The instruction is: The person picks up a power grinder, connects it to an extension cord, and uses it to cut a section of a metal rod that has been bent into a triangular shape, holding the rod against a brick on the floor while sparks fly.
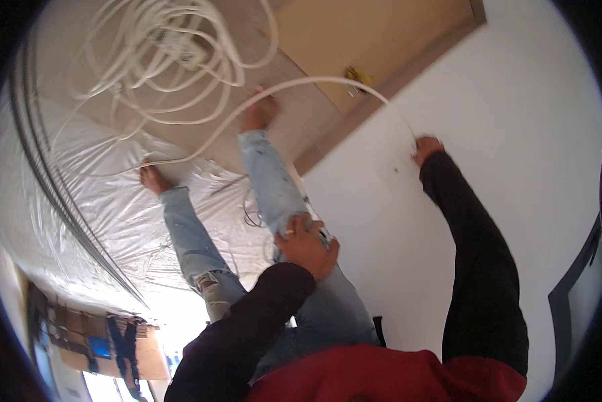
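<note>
My right hand (427, 149) is stretched out to the white wall surface, its fingers closed around the thin end of a white cable (314, 79). From there the cable arcs back over my feet toward a loose coil (147, 67) at the upper left. A small dark hole or spot (395, 169) shows in the wall just below that hand. My left hand (308, 246) lies on my jeans (274, 177) near the knee, fingers spread, with a ring on one finger. A small shiny thing peeks out beside its fingers; I cannot make out what it is.
Clear plastic sheeting (113, 214) covers the floor at left, with dark parallel lines (66, 194) along it. A small yellow and black item (358, 75) lies near the brown wall-side strip (354, 120). At lower left are a dark-clothed figure and a wooden panel (152, 352).
</note>
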{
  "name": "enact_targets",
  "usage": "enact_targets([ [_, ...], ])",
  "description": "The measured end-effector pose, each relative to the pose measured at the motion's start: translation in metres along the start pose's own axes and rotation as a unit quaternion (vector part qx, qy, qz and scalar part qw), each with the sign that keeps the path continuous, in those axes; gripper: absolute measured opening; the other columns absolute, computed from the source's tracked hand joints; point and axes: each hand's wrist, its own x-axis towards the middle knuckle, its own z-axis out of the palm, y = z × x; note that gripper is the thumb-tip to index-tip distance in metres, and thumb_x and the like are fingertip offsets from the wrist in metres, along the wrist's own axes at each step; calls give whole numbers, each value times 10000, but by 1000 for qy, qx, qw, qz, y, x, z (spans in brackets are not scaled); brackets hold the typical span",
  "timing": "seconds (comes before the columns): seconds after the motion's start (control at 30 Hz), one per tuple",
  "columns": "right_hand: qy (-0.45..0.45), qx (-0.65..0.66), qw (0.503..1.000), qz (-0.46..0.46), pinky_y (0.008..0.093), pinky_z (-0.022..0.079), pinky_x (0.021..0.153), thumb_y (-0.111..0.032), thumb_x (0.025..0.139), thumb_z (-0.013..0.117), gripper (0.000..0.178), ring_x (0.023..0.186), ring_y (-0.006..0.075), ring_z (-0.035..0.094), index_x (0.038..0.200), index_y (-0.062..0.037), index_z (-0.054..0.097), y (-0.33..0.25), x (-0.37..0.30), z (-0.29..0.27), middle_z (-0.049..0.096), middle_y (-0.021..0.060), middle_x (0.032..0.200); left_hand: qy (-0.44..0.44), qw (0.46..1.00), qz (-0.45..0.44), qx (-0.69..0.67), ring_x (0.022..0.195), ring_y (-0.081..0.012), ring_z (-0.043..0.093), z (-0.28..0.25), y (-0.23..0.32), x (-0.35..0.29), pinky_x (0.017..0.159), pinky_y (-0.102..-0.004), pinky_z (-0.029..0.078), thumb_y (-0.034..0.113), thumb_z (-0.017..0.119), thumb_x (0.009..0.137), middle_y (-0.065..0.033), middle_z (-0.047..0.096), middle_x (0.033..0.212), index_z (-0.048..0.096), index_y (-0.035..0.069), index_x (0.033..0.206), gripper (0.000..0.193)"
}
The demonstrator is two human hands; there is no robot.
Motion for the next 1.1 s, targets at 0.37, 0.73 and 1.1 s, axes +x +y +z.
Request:
enact_targets([
  [0.37,8,39,994,99,376,539,794,-204,662,825,289,886,309,666,849,-20,704,-39,1,-12,683,159,930,6,998,-14,-63,1331,-346,279,1,-28,-3,1027,-668,184,390,609,777,-138,422,1348,579,110,1163,478],
  [0.73,-17,-25,994,108,443,438,898,-376,750,726,344,1047,239,604,1011,-154,694,-34,-5,4,667,51,1044,26,994,-1,-103,1329,-307,293,-11,-26,2,1015,-670,189,395,599,775,-108,447,1326,584,120,1142,459],
  [1.1,286,324,884,-181,367,501,759,-97,796,654,231,854,260,600,1013,-39,599,-222,-9,-43,602,115,918,23,982,5,-188,1327,-277,302,-18,-65,-11,958,-731,156,382,580,787,-81,459,1325,583,93,1144,460],
])
